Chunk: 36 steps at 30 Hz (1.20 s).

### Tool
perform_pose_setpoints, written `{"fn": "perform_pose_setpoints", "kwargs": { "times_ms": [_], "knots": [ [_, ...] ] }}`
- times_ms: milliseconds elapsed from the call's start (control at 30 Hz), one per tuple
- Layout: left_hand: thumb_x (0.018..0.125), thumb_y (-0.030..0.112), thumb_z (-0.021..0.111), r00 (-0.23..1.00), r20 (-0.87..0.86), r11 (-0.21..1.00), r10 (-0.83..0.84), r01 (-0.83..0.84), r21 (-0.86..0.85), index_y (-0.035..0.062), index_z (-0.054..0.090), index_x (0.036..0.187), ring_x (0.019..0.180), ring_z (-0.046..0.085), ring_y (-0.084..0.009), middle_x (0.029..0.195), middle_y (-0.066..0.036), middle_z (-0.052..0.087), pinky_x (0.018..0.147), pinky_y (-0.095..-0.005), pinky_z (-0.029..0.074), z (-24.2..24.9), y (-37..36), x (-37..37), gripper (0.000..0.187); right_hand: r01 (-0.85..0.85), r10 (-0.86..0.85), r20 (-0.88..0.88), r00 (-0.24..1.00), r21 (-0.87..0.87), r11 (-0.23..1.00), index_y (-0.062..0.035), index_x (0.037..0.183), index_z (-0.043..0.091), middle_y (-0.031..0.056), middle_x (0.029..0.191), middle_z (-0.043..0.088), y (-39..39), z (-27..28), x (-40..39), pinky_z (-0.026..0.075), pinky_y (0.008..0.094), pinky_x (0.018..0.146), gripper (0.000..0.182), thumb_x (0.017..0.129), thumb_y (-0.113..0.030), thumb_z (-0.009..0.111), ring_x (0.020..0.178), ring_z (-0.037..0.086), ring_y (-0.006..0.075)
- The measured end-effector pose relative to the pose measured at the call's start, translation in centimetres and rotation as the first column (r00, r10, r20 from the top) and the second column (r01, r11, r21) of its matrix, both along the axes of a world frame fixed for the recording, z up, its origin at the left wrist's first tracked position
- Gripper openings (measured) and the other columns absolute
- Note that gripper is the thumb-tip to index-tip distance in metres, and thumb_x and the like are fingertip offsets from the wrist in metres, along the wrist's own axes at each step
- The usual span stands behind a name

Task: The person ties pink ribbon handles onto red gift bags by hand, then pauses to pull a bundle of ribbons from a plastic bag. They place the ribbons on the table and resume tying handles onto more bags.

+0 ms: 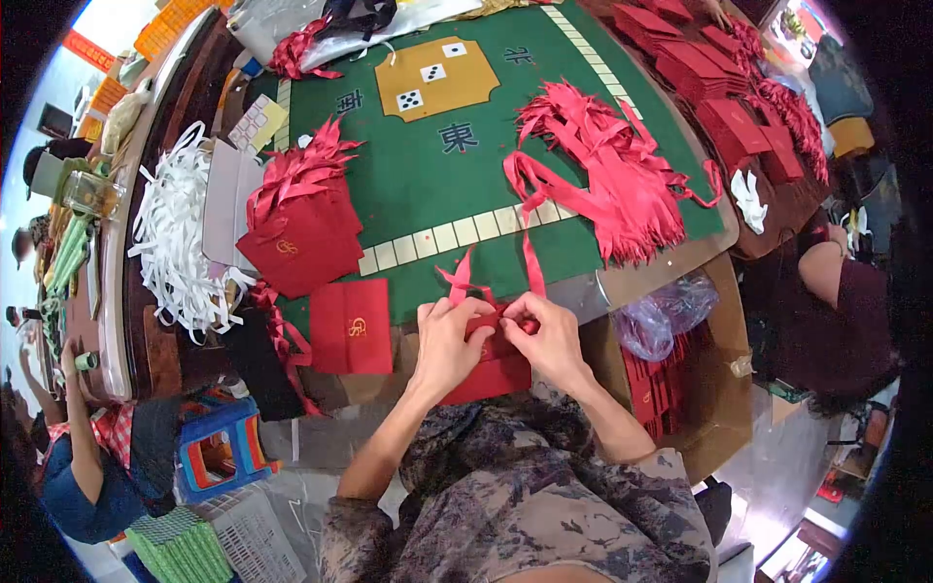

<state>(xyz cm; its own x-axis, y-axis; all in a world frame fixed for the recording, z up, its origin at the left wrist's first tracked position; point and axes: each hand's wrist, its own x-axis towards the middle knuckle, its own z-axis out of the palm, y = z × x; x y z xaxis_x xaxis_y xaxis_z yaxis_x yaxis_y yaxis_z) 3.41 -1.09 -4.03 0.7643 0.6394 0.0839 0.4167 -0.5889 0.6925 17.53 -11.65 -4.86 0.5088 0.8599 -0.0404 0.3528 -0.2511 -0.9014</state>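
Note:
Close to my body, at the table's near edge, a red packet (491, 381) lies under my two hands. My left hand (447, 342) is closed, its thumb and fingers pinching red ribbon (461, 278) at the packet's upper part. Opposite it, my right hand (550, 340) pinches the ribbon too, and a long strand (531, 255) rises behind that hand toward the pile. The fingers hide where the ribbon meets the packet. Just left lies a flat red envelope (350, 328) with gold lettering.
Loose red ribbons (612, 175) are heaped on the green mat (408, 175). Ribboned red packets (303, 233) and white strips (180, 243) lie at left. A cardboard box (724, 379) stands at right, below table height. Other people sit on both sides.

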Motion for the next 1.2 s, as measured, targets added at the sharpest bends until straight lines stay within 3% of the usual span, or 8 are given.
{"fn": "perform_pose_setpoints", "kwargs": {
  "times_ms": [200,333,500,633,800,1000,1133,1200],
  "knots": [
    [0.076,0.012,0.076,0.999,0.001,0.982,0.05,-0.05,0.183,0.0119,0.07,0.098,0.085,0.06,-0.0255,0.089,-0.005,0.07,0.086,-0.0393,0.039,0.4,-1.5,0.2,0.023,-0.028,0.03,0.139,0.99,-0.017,0.999,-0.0012,0.094,0.065,0.0083,0.079,0.07,0.2,0.8,-0.6,0.052,0.031,0.063,0.013,0.084,-0.008,0.071,0.067,0.065,0.0177],
    [0.079,0.009,0.072,0.998,0.042,0.998,0.054,-0.056,0.041,0.0108,0.067,0.097,0.089,0.062,-0.025,0.087,-0.003,0.07,0.087,-0.0394,0.039,0.5,-0.6,-0.6,0.019,-0.014,0.013,0.021,1.0,0.062,0.998,-0.001,0.096,0.065,0.0095,0.085,0.07,-0.5,1.1,-0.7,0.053,0.033,0.064,0.014,0.085,-0.006,0.07,0.07,0.067,0.0192],
    [0.081,0.011,0.073,0.999,0.012,0.998,0.039,-0.038,-0.057,0.0086,0.068,0.099,0.09,0.064,-0.025,0.09,-0.005,0.071,0.09,-0.0389,0.04,0.6,0.1,-0.9,0.019,-0.15,0.093,0.354,0.931,0.136,0.979,-0.0024,0.095,0.068,0.0112,0.091,0.067,-0.9,0.3,-0.5,0.052,0.0381,0.072,0.016,0.08,-0.004,0.073,0.081,0.066,0.0285],
    [0.081,0.012,0.072,1.0,0.014,0.999,0.021,-0.021,-0.025,0.008,0.067,0.097,0.089,0.064,-0.0257,0.089,-0.006,0.072,0.09,-0.0391,0.04,0.6,-0.2,-0.8,0.017,-0.128,0.052,0.37,0.927,0.184,0.975,-0.0034,0.093,0.068,0.011,0.085,0.065,-0.3,-0.1,-0.9,0.052,0.0387,0.075,0.017,0.077,-0.003,0.074,0.084,0.065,0.0306],
    [0.081,0.014,0.072,0.998,0.057,1.0,0.017,-0.017,-0.001,0.0091,0.068,0.095,0.088,0.065,-0.025,0.083,-0.006,0.071,0.087,-0.039,0.04,0.2,0.0,-1.0,0.016,-0.14,0.086,0.337,0.937,0.138,0.981,-0.0035,0.091,0.069,0.0092,0.086,0.062,0.1,1.1,-0.4,0.051,0.0375,0.072,0.018,0.075,-0.005,0.076,0.083,0.063,0.0275],
    [0.081,0.015,0.073,0.999,0.04,0.998,-0.003,0.001,0.059,0.011,0.067,0.093,0.084,0.062,-0.0251,0.082,-0.005,0.069,0.084,-0.0395,0.04,1.1,-0.1,-1.8,0.014,-0.231,0.189,0.337,0.922,0.091,0.969,-0.0035,0.09,0.069,0.0091,0.085,0.06,0.7,1.5,1.9,0.049,0.0352,0.07,0.015,0.089,-0.018,0.069,0.081,0.061,0.0258],
    [0.081,0.013,0.072,0.997,0.038,0.956,-0.068,0.054,0.29,0.0123,0.066,0.092,0.084,0.058,-0.0247,0.083,-0.004,0.065,0.081,-0.0397,0.039,1.6,-0.5,-1.8,0.012,-0.334,0.314,0.281,0.907,0.026,0.942,-0.0025,0.088,0.067,0.0122,0.082,0.061,1.9,1.6,3.4,0.049,0.0383,0.073,0.018,0.087,-0.02,0.068,0.081,0.062,0.0283],
    [0.081,0.012,0.072,0.994,0.061,0.941,-0.095,0.07,0.33,0.0127,0.066,0.091,0.085,0.057,-0.0244,0.083,-0.003,0.064,0.081,-0.0398,0.039,1.5,-0.4,-1.8,0.012,-0.427,0.427,-0.028,0.904,-0.033,0.903,-0.0013,0.09,0.067,0.01,0.083,0.062,2.0,2.7,3.9,0.05,0.0348,0.072,0.015,0.087,-0.016,0.068,0.081,0.064,0.0217]
  ]
}}
